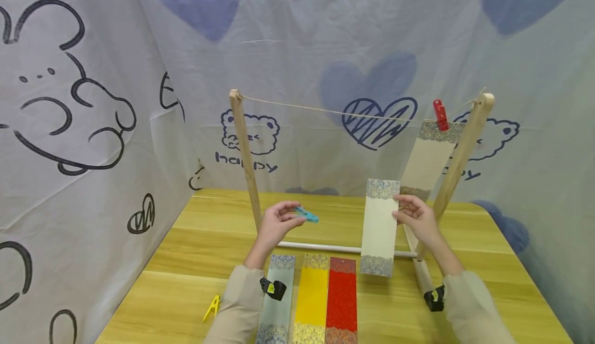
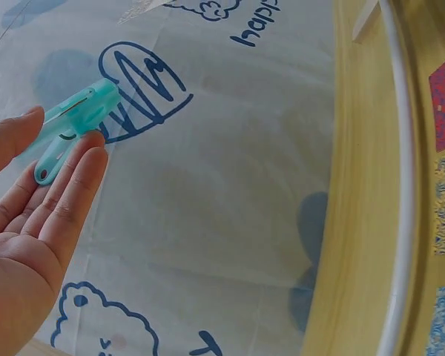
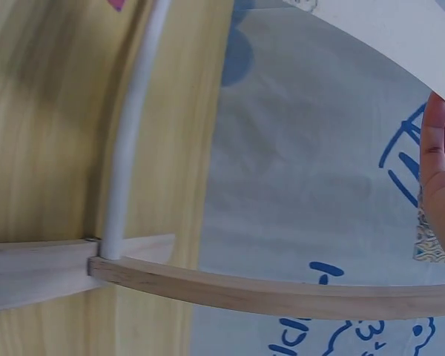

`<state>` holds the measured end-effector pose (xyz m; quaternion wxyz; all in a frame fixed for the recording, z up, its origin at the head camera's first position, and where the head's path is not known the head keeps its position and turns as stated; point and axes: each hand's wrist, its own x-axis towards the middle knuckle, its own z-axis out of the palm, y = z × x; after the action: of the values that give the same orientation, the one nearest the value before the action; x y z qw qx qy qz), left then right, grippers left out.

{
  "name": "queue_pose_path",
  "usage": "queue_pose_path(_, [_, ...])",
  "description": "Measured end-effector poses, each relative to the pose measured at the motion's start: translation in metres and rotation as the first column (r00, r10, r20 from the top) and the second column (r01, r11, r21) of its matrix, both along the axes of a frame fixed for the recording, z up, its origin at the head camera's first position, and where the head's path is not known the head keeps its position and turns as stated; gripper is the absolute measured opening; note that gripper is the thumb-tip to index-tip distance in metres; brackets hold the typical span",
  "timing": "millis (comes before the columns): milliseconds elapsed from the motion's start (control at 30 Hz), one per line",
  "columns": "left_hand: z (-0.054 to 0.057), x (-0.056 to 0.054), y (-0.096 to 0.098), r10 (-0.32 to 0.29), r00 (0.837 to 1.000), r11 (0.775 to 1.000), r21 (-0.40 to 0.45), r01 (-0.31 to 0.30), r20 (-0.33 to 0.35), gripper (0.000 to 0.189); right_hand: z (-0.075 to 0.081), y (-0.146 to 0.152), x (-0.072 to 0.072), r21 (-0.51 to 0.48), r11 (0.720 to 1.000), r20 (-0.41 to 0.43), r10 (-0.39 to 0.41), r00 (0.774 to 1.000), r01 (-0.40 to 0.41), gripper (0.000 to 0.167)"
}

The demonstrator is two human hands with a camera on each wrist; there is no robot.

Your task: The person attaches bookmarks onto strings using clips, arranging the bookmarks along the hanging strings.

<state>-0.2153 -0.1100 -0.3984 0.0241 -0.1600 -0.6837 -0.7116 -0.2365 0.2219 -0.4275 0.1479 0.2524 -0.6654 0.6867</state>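
Observation:
Between thumb and fingers, my left hand pinches a light-blue clothespin, which also shows close up in the left wrist view as a turquoise clothespin. My right hand holds a cream paper strip by its right edge, upright, its patterned bands at top and bottom. In the right wrist view only part of the hand and the strip's pale edge show. Above and behind, another cream strip hangs from a string under a red clothespin.
A wooden frame with a left post, a right post and a white lower bar stands on the table. In front lie a grey-green strip, a yellow strip, a red strip and a yellow clothespin.

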Motion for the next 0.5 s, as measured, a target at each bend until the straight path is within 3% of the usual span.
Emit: queue_pose_path(500, [0.019, -0.014, 0.002, 0.029, 0.998, 1.000, 0.004, -0.029, -0.064, 0.033, 0.029, 0.002, -0.005, 0.029, 0.996, 0.012, -0.086, 0.996, 0.085, 0.032])
